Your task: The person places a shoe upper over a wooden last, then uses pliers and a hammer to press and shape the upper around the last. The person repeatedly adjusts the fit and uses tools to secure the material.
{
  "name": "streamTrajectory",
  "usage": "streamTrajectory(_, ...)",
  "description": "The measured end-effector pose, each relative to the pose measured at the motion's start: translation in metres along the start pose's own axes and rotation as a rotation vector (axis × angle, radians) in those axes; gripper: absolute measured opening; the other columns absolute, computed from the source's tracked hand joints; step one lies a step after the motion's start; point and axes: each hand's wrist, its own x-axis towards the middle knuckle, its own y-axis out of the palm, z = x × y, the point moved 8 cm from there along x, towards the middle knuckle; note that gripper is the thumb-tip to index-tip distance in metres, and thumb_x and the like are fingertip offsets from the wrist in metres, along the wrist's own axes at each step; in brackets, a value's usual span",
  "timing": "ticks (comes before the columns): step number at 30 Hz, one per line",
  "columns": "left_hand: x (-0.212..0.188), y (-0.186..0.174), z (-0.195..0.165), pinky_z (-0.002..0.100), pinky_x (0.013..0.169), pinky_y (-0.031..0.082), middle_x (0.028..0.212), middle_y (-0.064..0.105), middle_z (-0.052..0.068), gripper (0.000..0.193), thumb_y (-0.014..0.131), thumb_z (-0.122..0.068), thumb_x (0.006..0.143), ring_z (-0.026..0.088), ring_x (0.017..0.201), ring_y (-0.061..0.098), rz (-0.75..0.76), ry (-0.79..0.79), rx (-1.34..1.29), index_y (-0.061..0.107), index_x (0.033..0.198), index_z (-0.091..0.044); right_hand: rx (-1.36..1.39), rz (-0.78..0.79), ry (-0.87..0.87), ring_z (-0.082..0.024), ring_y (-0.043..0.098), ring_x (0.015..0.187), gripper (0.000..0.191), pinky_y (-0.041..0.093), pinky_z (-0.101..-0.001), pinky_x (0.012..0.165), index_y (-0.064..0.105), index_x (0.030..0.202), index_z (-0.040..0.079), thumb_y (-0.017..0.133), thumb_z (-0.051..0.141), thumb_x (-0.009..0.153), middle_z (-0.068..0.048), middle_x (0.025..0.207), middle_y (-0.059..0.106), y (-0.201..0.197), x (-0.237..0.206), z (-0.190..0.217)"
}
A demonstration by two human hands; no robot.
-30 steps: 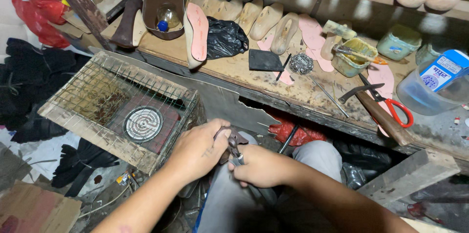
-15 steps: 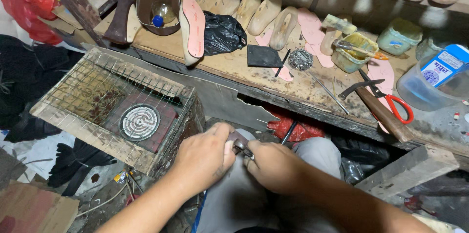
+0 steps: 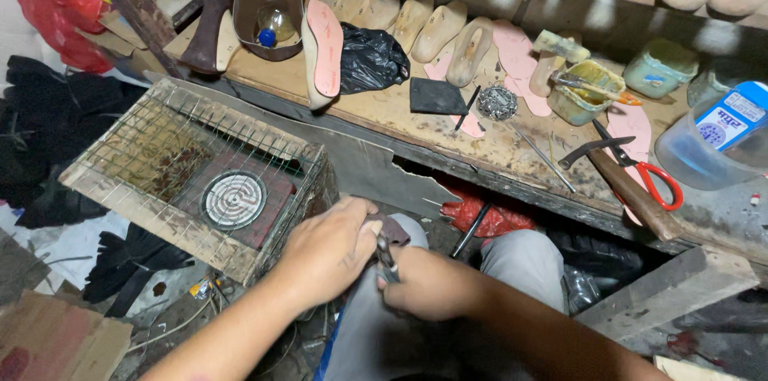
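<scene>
both hands have drawn in closer over the lap: the left hand (image 3: 328,257) now covers and clutches the dark leather piece (image 3: 392,229), where it was more exposed. the right hand (image 3: 424,289) stays clenched on the metal pliers (image 3: 386,257), biting at its edge, beside the wire-covered heater box (image 3: 200,181).

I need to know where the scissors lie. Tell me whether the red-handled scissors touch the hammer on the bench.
Touching. The head view shows the red-handled scissors lying across the hammer, their blades crossing over its head and wooden handle with no gap.

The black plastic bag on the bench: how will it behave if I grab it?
The black plastic bag looks crumpled and glossy, so probably floppy and slippery. It bulges, so something may be inside; weight unclear. It should slump rather than roll.
</scene>
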Motion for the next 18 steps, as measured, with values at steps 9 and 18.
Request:
streamTrajectory(9, 0.002, -0.004, 0.008, 0.052, 0.080, 0.052, 0.104, 0.068, 0.016, 0.025, 0.057, -0.026, 0.089, 0.040, 0.094, 0.067, 0.014, -0.014, 0.079, 0.061, 0.105, -0.006, -0.309, -0.181, 0.011, -0.044, 0.067, 0.101, 0.047, 0.051, -0.0500, 0.088, 0.052, 0.125, -0.001, 0.061, 0.026, 0.088, -0.027, 0.101, 0.069, -0.026, -0.001, 0.004)
streamTrajectory(18, 0.010, 0.001, 0.009, 0.051, 0.078, 0.052, 0.101, 0.068, 0.015, 0.028, 0.062, -0.030, 0.086, 0.038, 0.092, 0.067, 0.064, -0.032, 0.088, 0.059, 0.103, -0.007, -0.324, -0.395, -0.103, -0.044, 0.067, 0.094, 0.034, 0.051, -0.0518, 0.081, 0.054, 0.108, 0.001, 0.061, 0.030, 0.093, -0.025, 0.092, 0.071, -0.037, -0.001, 0.012)
